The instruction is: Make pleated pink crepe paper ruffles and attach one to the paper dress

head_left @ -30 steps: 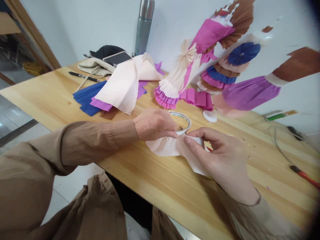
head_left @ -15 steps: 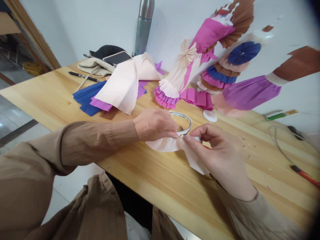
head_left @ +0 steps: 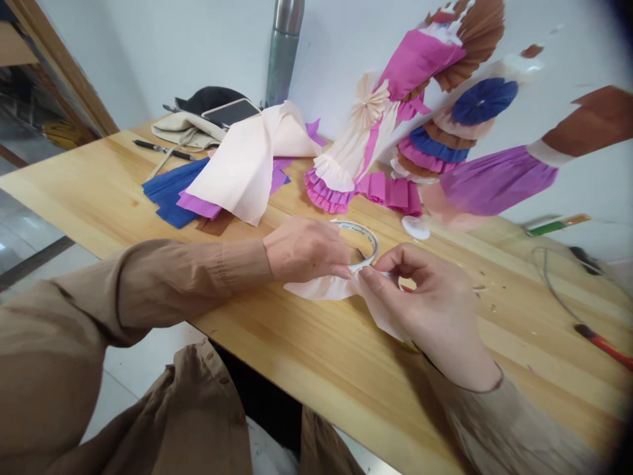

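Note:
A strip of pale pink crepe paper (head_left: 324,288) is gathered between my hands above the wooden table. My left hand (head_left: 311,251) is closed on its upper edge, fingers curled and partly hidden. Thumb and index finger of my right hand (head_left: 425,297) pinch the same edge a little to the right. Just behind the fingers lies a roll of tape (head_left: 372,244), its ring partly covered by my left hand. Part of the paper hangs down below my right thumb.
Sheets of coloured crepe paper (head_left: 237,165) lie at the left, by a pen (head_left: 163,150), a phone (head_left: 231,112) and a steel flask (head_left: 284,59). Paper-dressed figures (head_left: 346,158) stand along the wall. A white disc (head_left: 416,227) and a red-handled tool (head_left: 601,343) are at the right.
My right hand has shifted slightly left, with its fingertips closer to my left hand. Both hands keep their hold on the crepe paper; little else differs.

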Action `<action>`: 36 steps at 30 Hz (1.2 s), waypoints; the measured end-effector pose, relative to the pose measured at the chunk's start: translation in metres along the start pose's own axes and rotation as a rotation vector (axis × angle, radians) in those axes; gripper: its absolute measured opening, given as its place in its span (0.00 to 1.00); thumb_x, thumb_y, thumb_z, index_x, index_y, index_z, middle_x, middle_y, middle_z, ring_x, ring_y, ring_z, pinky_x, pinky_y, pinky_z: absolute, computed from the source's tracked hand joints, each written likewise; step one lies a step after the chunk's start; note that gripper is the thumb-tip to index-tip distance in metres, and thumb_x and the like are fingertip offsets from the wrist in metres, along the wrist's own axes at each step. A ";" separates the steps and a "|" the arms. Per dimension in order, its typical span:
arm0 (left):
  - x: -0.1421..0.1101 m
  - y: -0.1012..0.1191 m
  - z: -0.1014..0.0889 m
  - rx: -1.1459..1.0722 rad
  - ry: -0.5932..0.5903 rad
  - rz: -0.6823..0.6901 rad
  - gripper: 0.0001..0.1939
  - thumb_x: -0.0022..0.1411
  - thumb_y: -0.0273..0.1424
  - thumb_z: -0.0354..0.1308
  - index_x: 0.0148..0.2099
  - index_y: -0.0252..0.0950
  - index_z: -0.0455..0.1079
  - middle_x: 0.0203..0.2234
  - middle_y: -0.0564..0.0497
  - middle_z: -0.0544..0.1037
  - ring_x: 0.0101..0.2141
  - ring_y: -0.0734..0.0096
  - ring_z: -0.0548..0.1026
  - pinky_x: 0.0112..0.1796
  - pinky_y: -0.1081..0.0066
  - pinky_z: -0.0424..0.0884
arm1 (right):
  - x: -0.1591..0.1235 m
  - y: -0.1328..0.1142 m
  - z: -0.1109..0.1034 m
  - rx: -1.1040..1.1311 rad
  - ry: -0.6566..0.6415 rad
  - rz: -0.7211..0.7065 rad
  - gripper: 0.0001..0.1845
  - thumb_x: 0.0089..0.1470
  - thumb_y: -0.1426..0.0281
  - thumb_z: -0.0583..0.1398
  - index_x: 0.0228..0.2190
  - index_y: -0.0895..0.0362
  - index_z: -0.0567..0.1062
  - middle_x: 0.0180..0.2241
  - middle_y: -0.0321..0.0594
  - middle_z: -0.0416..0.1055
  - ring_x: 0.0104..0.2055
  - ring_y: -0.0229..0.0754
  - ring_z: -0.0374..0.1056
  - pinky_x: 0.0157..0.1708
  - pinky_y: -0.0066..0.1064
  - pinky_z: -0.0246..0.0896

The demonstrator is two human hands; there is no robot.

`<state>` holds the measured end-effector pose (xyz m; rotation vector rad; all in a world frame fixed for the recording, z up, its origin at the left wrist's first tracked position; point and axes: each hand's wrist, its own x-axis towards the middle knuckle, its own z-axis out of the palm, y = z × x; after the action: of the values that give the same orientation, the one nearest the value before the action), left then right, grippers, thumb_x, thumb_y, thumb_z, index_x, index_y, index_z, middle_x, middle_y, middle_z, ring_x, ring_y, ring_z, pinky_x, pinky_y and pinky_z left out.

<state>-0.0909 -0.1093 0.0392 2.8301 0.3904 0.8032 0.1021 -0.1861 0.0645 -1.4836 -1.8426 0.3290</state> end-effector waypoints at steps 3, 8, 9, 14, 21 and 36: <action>-0.001 0.000 0.002 -0.017 -0.007 0.047 0.21 0.72 0.36 0.50 0.32 0.30 0.75 0.23 0.51 0.73 0.27 0.74 0.65 0.34 0.71 0.62 | -0.001 0.001 0.003 -0.014 -0.014 0.006 0.11 0.46 0.69 0.62 0.18 0.53 0.66 0.15 0.29 0.61 0.16 0.32 0.53 0.17 0.27 0.49; -0.001 -0.006 0.002 -0.114 0.044 0.061 0.19 0.71 0.37 0.52 0.31 0.32 0.75 0.23 0.50 0.75 0.27 0.73 0.69 0.33 0.72 0.63 | 0.000 0.002 0.000 -0.017 -0.010 -0.069 0.04 0.47 0.69 0.62 0.26 0.54 0.71 0.19 0.31 0.66 0.19 0.34 0.59 0.20 0.28 0.55; -0.001 -0.008 0.002 -0.156 0.053 0.055 0.19 0.71 0.38 0.53 0.31 0.33 0.76 0.23 0.50 0.75 0.27 0.74 0.70 0.33 0.72 0.64 | 0.001 0.002 -0.002 0.007 -0.045 -0.067 0.05 0.48 0.68 0.62 0.31 0.54 0.73 0.19 0.31 0.68 0.19 0.34 0.59 0.20 0.28 0.55; 0.000 -0.018 0.002 -0.436 -0.052 -0.078 0.15 0.67 0.36 0.58 0.33 0.32 0.78 0.24 0.50 0.77 0.27 0.75 0.72 0.31 0.76 0.65 | 0.004 0.007 -0.006 0.164 -0.245 0.077 0.08 0.50 0.64 0.62 0.29 0.56 0.77 0.19 0.34 0.70 0.18 0.35 0.59 0.18 0.28 0.54; -0.004 -0.020 -0.009 -0.779 -0.151 -0.305 0.30 0.67 0.52 0.50 0.34 0.30 0.78 0.28 0.45 0.80 0.27 0.75 0.74 0.27 0.77 0.66 | 0.004 0.003 -0.006 0.351 -0.333 0.335 0.12 0.46 0.60 0.66 0.27 0.57 0.75 0.16 0.31 0.63 0.16 0.33 0.55 0.14 0.26 0.46; 0.005 -0.011 -0.006 -0.397 -0.088 -0.237 0.21 0.65 0.33 0.55 0.20 0.33 0.63 0.15 0.56 0.63 0.22 0.79 0.59 0.26 0.72 0.54 | 0.001 -0.007 0.001 0.199 -0.309 0.184 0.17 0.49 0.60 0.62 0.37 0.58 0.79 0.18 0.34 0.68 0.18 0.35 0.57 0.17 0.28 0.52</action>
<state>-0.0922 -0.0972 0.0440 2.3868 0.4813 0.6243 0.0959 -0.1867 0.0686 -1.5298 -1.8447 0.8479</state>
